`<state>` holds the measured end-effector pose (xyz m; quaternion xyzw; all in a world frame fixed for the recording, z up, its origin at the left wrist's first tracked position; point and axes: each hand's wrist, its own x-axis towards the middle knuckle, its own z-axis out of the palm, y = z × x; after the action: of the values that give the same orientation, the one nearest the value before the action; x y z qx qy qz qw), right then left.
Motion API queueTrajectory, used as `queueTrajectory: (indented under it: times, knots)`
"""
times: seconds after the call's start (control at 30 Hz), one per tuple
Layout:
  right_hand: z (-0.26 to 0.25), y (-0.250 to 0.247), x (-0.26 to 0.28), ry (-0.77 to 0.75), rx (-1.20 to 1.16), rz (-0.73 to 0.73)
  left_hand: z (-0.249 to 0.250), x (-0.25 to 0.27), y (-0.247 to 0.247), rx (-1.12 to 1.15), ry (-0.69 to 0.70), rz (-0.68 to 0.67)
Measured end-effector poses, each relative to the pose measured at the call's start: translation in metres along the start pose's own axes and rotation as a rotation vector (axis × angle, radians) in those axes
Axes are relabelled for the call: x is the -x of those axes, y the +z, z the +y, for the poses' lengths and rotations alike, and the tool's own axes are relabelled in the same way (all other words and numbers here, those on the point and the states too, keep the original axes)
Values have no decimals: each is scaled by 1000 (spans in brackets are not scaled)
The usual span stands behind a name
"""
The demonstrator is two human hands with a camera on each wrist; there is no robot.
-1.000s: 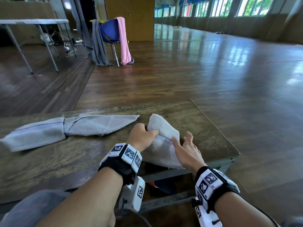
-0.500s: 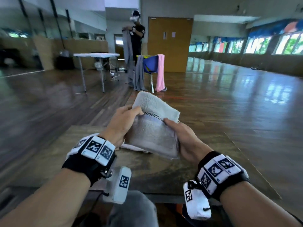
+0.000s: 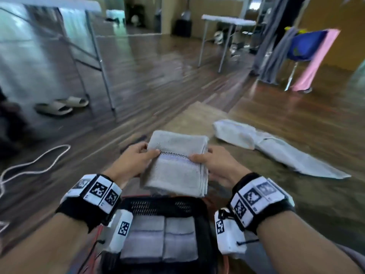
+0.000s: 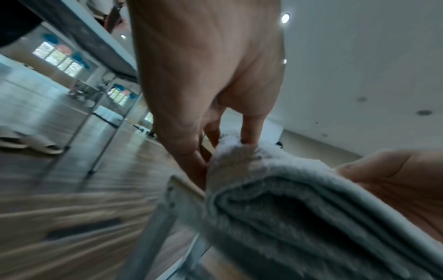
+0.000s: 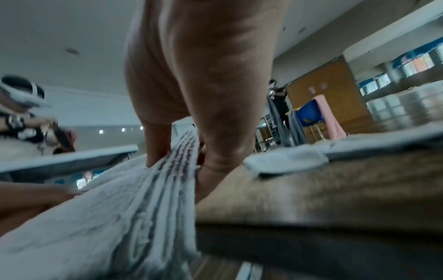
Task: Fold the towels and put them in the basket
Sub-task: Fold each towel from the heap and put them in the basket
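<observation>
A folded grey towel (image 3: 175, 165) with a checked stripe hangs in the air between both hands. My left hand (image 3: 138, 161) pinches its left edge, thumb on top; my right hand (image 3: 213, 163) pinches the right edge the same way. Both wrist views show the fingers clamped on the towel (image 4: 299, 208) (image 5: 115, 217). Just below and nearer to me sits the black mesh basket (image 3: 158, 206), with two folded grey towels (image 3: 162, 238) side by side inside. Another grey towel (image 3: 276, 149), loosely folded, lies on the low wooden table (image 3: 325, 194) to the right.
A pair of beige slides (image 3: 61, 105) and a white cable (image 3: 33, 165) lie on the floor at left, near a folding table's legs (image 3: 102, 72). A second folding table (image 3: 227, 22) and a blue chair (image 3: 308, 46) draped with grey and pink cloths stand at the back right.
Both hands lifted the folded towel off the table and carried it left to above the basket. The view swung left and down, bringing the basket into sight.
</observation>
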<state>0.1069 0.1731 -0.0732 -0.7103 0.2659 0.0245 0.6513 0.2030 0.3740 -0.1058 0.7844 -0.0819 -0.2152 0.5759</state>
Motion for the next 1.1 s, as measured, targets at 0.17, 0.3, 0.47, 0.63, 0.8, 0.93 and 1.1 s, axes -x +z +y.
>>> queueTrajectory:
  times: [0.17,0.3,0.47,0.63,0.8,0.93,1.1]
  knots:
    - [102,47,-33,212,87,-64,-106,-3,-1,-135,-267,6]
    - [170,51,-49,373,266,-44,-175,-7,37,-119,-465,-87]
    - [220,33,-63,502,565,-3,-226,-21,98,-166,-515,-249]
    - [256,31,-79,512,520,-20,-250,-42,130,-267,-553,-218]
    - [270,37,-85,521,513,-103,-263,-53,140,-468,-575,-394]
    - [278,35,-83,545,555,-186,-266,-56,144,-528,-570,-407]
    - [271,35,-77,532,566,-262,-257,-54,139,-556,-580,-387]
